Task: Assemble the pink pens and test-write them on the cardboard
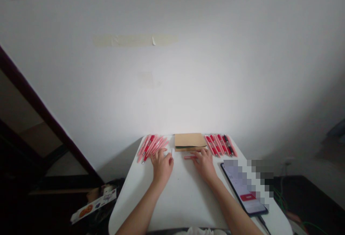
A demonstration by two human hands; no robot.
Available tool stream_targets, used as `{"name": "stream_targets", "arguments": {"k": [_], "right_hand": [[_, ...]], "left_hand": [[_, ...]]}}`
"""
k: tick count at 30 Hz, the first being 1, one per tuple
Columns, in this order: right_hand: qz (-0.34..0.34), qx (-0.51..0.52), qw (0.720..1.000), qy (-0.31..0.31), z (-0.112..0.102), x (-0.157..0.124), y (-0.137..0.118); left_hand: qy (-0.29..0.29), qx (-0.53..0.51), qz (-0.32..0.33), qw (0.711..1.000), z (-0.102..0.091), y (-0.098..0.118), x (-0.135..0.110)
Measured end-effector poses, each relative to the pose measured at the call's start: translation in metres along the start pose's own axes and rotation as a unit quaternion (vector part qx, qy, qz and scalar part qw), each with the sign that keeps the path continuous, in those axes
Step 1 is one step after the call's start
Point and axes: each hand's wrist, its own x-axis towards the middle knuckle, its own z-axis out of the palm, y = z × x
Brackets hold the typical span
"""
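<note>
Right hand [205,162] hides one end of a pink pen [188,157].

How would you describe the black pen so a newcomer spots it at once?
On the white table, find the brown notebook at the far edge. Just right of it lies a row of pens, with the black pen near the row's right end. It alone has a black body among pink and red ones.

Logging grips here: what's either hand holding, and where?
The right hand seems to hold a pink piece by its right end; left hand: cannot tell.
</note>
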Motion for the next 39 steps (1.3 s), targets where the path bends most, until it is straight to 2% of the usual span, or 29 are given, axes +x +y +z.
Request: {"name": "stream_targets", "arguments": {"k": [10, 19, 39], "right_hand": [[-0.005, 0.025, 1.000, 0.003, 0.0010, 0.0003, 0.0013], [-0.004, 0.036, 0.999, 0.009, -0.0026, 0.0002, -0.0020], [-0.007, 0.033, 0.999, 0.008, 0.0025, 0.0008, 0.0017]], "left_hand": [[-0.011, 0.008, -0.009, 1.000, -0.0076, 0.0055, 0.0002], [-0.023, -0.037, 0.000, 0.999, -0.0031, 0.0057, 0.0000], [-0.021, 0.003, -0.021, 1.000, -0.0001, 0.0092, -0.0024]]}}
